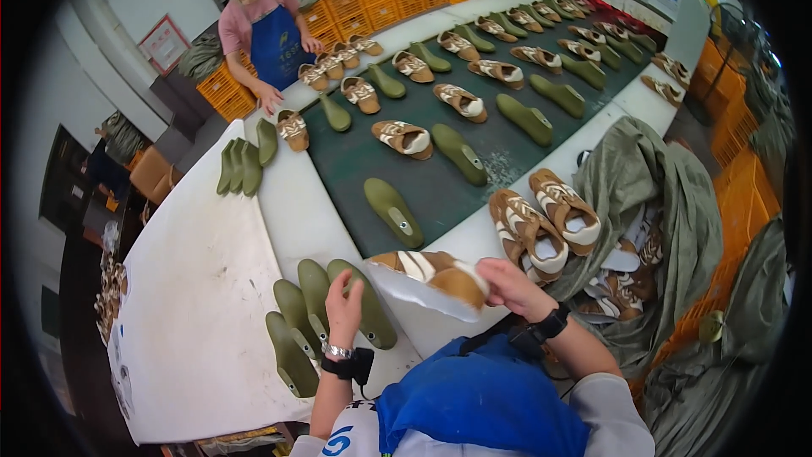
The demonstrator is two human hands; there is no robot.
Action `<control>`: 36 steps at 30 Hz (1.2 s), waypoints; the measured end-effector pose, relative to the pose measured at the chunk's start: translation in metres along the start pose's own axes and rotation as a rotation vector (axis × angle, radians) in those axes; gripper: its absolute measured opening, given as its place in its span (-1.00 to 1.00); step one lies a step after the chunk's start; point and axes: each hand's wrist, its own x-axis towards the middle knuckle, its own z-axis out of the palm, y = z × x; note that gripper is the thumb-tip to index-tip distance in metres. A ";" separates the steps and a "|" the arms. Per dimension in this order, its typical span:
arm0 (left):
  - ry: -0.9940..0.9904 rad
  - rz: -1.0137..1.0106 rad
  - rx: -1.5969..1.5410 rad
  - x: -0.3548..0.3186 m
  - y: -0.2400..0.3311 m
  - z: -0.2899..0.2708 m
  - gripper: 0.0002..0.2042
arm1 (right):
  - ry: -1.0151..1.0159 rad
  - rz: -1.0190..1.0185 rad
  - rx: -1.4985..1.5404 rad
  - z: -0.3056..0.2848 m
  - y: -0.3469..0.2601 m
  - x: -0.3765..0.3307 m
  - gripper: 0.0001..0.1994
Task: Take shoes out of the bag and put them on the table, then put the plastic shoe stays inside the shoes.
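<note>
Pinching the brown-and-cream sneaker [431, 278] by its heel, the right hand [507, 286] could drop it; left hand [342, 309] hovers, fingers loose, over green plastic shoe lasts [317, 322].

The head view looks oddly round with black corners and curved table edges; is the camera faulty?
No: in the head view a fisheye lens bends the conveyor belt and white table toward the dark rim; light is even, and the shoe between both hands stays sharp.
</note>
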 end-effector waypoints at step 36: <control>-0.232 0.509 0.416 0.219 0.011 0.072 -0.48 | 0.130 0.170 -0.991 -0.079 0.092 -0.099 -0.68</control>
